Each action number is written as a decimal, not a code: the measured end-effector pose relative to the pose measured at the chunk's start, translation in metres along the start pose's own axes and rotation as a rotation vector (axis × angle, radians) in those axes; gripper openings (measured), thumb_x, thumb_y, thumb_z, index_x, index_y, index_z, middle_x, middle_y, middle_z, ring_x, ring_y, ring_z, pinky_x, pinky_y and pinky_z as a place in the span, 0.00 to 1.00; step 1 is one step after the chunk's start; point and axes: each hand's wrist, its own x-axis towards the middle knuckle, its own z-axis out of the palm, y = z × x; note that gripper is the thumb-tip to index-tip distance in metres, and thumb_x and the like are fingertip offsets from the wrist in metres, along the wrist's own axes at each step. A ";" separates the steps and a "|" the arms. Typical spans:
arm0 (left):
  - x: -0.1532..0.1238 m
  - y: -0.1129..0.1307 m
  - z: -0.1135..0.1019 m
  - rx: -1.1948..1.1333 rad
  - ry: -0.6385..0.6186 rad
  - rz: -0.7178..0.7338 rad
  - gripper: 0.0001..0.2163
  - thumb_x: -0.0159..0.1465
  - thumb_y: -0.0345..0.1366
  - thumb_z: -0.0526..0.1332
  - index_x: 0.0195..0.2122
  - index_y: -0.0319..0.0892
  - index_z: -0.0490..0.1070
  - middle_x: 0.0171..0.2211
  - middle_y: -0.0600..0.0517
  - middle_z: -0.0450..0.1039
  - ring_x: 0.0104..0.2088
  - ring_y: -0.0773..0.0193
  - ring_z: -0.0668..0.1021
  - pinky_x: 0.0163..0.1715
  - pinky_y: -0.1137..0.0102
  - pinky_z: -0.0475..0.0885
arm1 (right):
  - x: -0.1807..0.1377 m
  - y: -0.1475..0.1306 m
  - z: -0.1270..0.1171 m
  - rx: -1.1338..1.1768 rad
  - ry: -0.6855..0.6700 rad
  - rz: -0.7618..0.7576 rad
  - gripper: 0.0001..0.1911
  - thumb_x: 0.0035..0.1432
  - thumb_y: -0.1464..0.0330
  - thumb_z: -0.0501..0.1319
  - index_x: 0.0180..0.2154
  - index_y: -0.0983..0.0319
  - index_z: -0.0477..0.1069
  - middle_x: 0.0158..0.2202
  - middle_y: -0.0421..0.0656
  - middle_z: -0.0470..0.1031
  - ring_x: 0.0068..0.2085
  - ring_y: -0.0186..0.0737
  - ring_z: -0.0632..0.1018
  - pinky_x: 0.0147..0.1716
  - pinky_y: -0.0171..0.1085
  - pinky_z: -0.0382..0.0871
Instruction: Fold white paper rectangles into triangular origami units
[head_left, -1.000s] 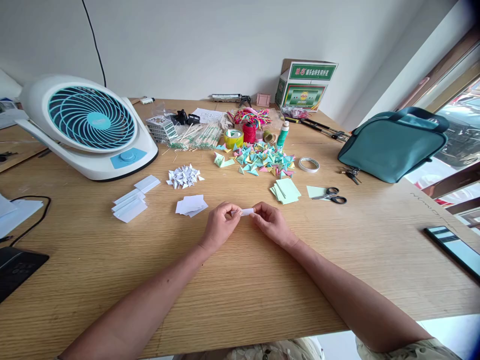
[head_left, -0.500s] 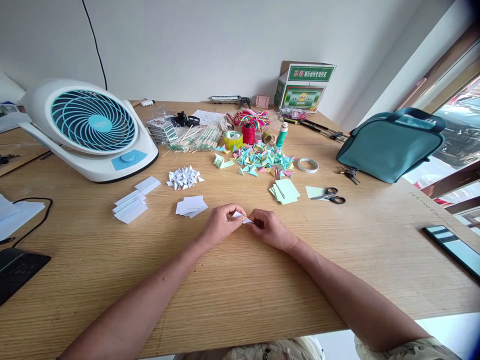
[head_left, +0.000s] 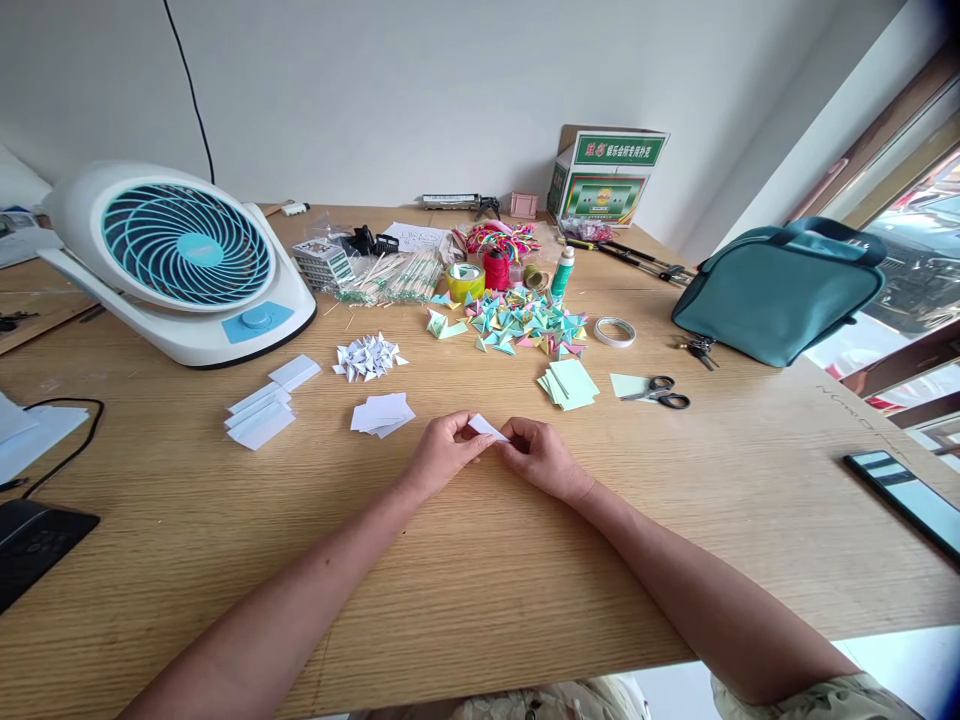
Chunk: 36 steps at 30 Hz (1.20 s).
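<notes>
A small folded piece of white paper (head_left: 487, 428) is pinched between my two hands above the table. My left hand (head_left: 444, 452) grips its left end with thumb and fingers; my right hand (head_left: 546, 460) closes on the right end. Loose white paper rectangles (head_left: 382, 413) lie just left of my left hand, and behind them is a heap of folded white paper triangles (head_left: 369, 357). More white paper strips (head_left: 262, 410) are stacked farther left. Pale green paper sheets (head_left: 568, 384) rest beyond my right hand, with scissors (head_left: 660, 392) beside them on another green sheet.
Coloured folded paper pieces (head_left: 517, 320) spread across the middle, near a tape roll (head_left: 615, 332) and a glue bottle (head_left: 562, 272). A fan (head_left: 195, 260) stands at left. A teal bag (head_left: 780, 290) and a phone (head_left: 907, 500) are at right.
The white paper has turned between my fingers, so a longer flat face shows now. My left fingers have shifted slightly around it; the things on the table stay put.
</notes>
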 end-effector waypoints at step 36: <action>0.008 0.024 -0.023 -0.140 0.383 0.092 0.18 0.54 0.47 0.67 0.40 0.39 0.73 0.35 0.50 0.74 0.32 0.66 0.73 0.23 0.76 0.67 | 0.007 0.010 -0.003 0.057 -0.009 0.035 0.13 0.59 0.60 0.57 0.28 0.62 0.64 0.23 0.36 0.62 0.25 0.31 0.60 0.24 0.32 0.53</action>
